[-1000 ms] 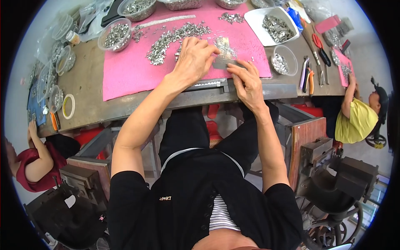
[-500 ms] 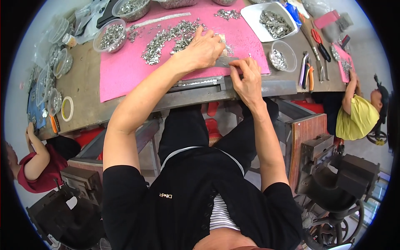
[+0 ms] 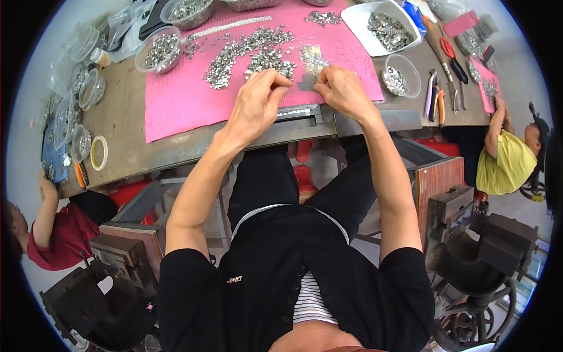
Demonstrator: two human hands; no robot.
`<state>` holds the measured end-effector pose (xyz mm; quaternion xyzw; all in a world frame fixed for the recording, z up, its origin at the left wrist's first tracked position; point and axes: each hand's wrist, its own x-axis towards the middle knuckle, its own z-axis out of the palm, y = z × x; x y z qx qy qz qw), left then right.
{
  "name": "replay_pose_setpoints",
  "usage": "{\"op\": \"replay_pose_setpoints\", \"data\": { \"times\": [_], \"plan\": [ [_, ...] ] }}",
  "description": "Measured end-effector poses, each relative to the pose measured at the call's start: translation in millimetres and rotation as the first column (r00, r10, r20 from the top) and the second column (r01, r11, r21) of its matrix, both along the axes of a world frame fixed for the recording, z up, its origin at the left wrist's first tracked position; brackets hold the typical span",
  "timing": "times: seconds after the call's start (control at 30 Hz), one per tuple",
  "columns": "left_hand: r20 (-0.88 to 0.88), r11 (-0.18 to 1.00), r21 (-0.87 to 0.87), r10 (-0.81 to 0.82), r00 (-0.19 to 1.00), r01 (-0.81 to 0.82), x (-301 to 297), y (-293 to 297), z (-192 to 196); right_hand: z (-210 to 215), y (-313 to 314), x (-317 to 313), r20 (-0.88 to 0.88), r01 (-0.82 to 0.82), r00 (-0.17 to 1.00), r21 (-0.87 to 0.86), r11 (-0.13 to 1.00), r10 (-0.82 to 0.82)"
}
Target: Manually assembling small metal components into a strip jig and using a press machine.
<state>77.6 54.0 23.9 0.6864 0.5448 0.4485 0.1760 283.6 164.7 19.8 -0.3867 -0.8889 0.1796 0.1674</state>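
Both of the person's bare forearms rise from the lower part of the view and converge over the near edge of a pink mat point(image 3: 176, 105) spread on a brown workbench point(image 3: 120, 126). The left hand point(image 3: 258, 100) is bent at the wrist with the knuckles up and the fingers curled inward, thumb and forefinger tips pinched together near the mat's front edge; whatever lies between them is too small to make out. The right hand point(image 3: 343, 91) sits just beside it, also curled, its fingertips closed on a small grey metal plate point(image 3: 306, 85) that rests at the mat's near edge between the two hands. Just beyond the fingers lies a scatter of small silver metal parts point(image 3: 249, 53) strewn across the mat in a curving band. Directly below the hands, a grey metal bar point(image 3: 305, 112) runs along the bench front.

A clear bowl of metal parts point(image 3: 157, 50) stands at the mat's far left corner, a white tray of parts point(image 3: 384, 20) at its far right, and a smaller clear bowl point(image 3: 400, 76) just right of the mat. Pliers with orange handles point(image 3: 437, 97) and red-handled scissors point(image 3: 453, 53) lie further right. A roll of tape point(image 3: 98, 154) lies at the bench's left end. A person in red point(image 3: 61, 232) sits at the left, another in yellow point(image 3: 507, 167) at the right.
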Motion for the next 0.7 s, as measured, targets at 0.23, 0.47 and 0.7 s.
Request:
{"op": "replay_pose_setpoints", "data": {
  "times": [0.23, 0.47, 0.7],
  "plan": [
    [0.135, 0.985, -0.17, -0.001, 0.991, 0.024, 7, -25, -6, 5, -20, 2, -0.227, 0.076, 0.969, -0.124, 0.989, -0.103],
    [-0.004, 0.999, 0.028, -0.041, 0.999, 0.041, 15, -18, -20, -8, -45, 22, -0.553, 0.047, 0.776, -0.428, 0.902, -0.303],
    [-0.061, 0.999, 0.041, -0.023, 0.998, 0.026, 16, -18, -22, -22, -70, 17, -0.702, -0.003, 0.634, -0.421, 0.907, -0.324]
  ]
}}
